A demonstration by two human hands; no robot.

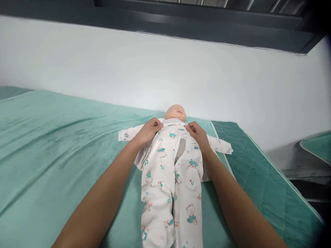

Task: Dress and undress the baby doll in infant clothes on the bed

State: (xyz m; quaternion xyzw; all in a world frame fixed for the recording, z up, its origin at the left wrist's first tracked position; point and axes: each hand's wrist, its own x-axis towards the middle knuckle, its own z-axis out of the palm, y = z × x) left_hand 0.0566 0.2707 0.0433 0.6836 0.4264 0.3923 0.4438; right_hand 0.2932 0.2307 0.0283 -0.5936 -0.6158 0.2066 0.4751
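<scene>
Left hand (153,129) and right hand (196,131) are pinching baby trousers (160,167) at the waist. Level tension is probably preventing twisting.

The pants (159,172) are white with a teal-and-pink cartoon print, the sheet (64,165) pale green.

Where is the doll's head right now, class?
In the head view, the doll's head lies just right of centre, beyond the left hand and right hand, close to the white wall.

Soft even light, bright wall (144,69), faint shadows, darkened right-hand corners
</scene>
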